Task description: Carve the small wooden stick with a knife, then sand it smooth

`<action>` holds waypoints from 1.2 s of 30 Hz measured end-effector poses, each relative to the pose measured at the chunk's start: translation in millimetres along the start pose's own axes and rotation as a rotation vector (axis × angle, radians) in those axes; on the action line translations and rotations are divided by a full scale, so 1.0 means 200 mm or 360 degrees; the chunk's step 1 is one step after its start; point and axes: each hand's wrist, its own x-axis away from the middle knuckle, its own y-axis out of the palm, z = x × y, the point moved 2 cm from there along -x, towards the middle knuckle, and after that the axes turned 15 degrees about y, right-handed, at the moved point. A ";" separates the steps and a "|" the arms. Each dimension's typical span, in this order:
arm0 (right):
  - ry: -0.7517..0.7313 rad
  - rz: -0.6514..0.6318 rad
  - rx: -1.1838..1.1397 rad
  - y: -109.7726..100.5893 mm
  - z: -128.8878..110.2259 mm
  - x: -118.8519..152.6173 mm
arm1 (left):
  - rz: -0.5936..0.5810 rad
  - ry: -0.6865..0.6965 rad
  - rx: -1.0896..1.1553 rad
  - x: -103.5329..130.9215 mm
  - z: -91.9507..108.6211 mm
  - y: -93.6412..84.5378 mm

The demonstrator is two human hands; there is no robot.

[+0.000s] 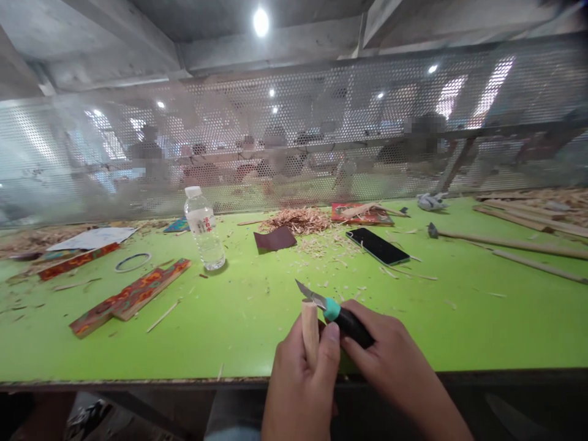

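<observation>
My left hand is closed around a short pale wooden stick, which stands nearly upright with its top end showing above the fingers. My right hand grips a carving knife by its black handle, which has a turquoise band near the blade. The pointed blade lies at the top end of the stick and points up and left. Both hands are close together over the front edge of the green table. The lower part of the stick is hidden inside my left hand.
Behind my hands lie a brown sandpaper piece, a wood shavings pile and a phone. A water bottle stands left, near painted wood strips and a tape ring. Long sticks lie right. A perforated screen borders the back.
</observation>
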 end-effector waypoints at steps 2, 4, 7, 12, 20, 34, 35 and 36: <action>-0.0006 -0.0001 -0.0008 0.00 0.00 0.00 | -0.0012 -0.0004 -0.0011 0.00 0.00 0.00; -0.0001 0.0000 -0.0014 0.00 0.00 0.00 | -0.0022 -0.0011 -0.0020 0.00 0.01 0.00; 0.0023 0.0004 -0.0006 0.00 0.00 0.01 | -0.0025 -0.0013 -0.0026 0.00 0.01 0.00; 0.0025 0.0030 -0.0005 0.00 0.00 0.01 | -0.0021 -0.0036 -0.0028 0.00 0.02 0.00; 0.0026 0.0022 -0.0023 0.00 0.01 0.01 | -0.0043 -0.0033 -0.0084 0.00 0.02 0.00; 0.0027 0.0044 0.0035 0.01 0.02 0.01 | -0.0073 -0.0008 -0.0110 0.00 0.01 -0.01; 0.0027 0.0039 0.0034 0.01 0.02 0.01 | -0.0070 0.0000 -0.0105 0.00 0.01 -0.01; 0.0027 0.0028 0.0029 0.01 0.02 0.01 | -0.0066 0.0006 -0.0100 0.00 0.00 -0.01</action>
